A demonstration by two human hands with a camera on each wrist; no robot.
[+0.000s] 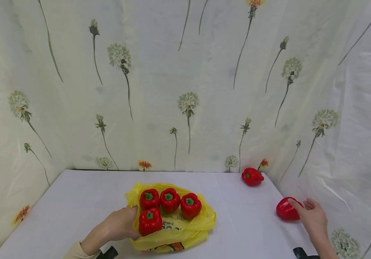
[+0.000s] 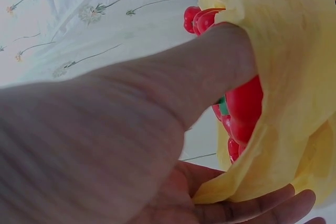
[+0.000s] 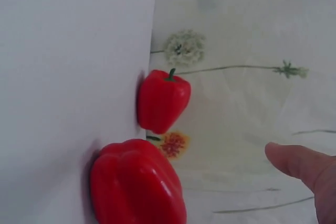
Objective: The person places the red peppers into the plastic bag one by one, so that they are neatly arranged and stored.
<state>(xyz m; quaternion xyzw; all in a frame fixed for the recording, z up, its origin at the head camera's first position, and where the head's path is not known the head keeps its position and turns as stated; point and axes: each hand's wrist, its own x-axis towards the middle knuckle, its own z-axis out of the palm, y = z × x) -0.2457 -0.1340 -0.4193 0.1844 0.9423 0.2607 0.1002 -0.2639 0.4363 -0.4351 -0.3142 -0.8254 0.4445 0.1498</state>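
A yellow plastic bag (image 1: 201, 233) lies spread with its mouth wide, and several red bell peppers (image 1: 170, 200) with green stems stand in it. My left hand (image 1: 125, 223) holds the bag's left edge. In the left wrist view the thumb (image 2: 210, 56) is inside the mouth, while the fingers (image 2: 262, 208) lie outside, under the plastic. At the table's right edge my right hand (image 1: 315, 217) is beside a lone red bell pepper (image 1: 286, 209). The right wrist view shows the thumb (image 3: 294, 160) spread away from that pepper (image 3: 134, 184); the other fingers are out of that frame.
Another red bell pepper (image 1: 252, 176) lies at the table's back right corner, close to the curtain. White cloth covers the table (image 1: 85, 201). Curtains (image 1: 153, 72) printed with dandelions hang behind and on both sides. A dark strap piece (image 1: 108, 253) shows at the left wrist.
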